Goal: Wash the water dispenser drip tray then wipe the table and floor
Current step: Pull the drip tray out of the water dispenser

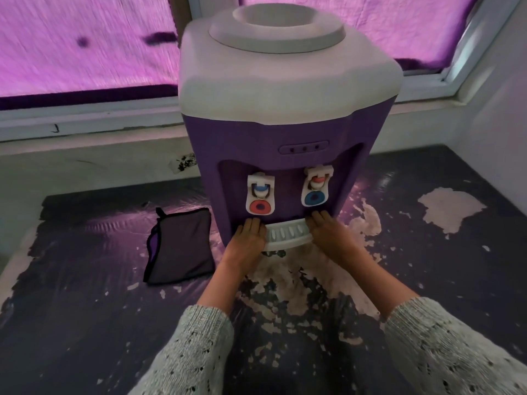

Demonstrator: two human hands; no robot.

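A purple and white water dispenser (285,109) stands on a dark table top (85,309) with peeling paint. Its white slotted drip tray (288,233) sits at the base, under two taps. My left hand (248,238) grips the tray's left end and my right hand (328,232) grips its right end, fingers curled over the ends. A folded dark purple cloth (179,246) lies flat on the table to the left of the dispenser, apart from my hands.
A window with a pink-lit curtain (85,47) and a white sill (85,118) runs behind the dispenser. A white wall (502,124) closes the right side. Pale patches of bare surface (450,209) show where paint has flaked.
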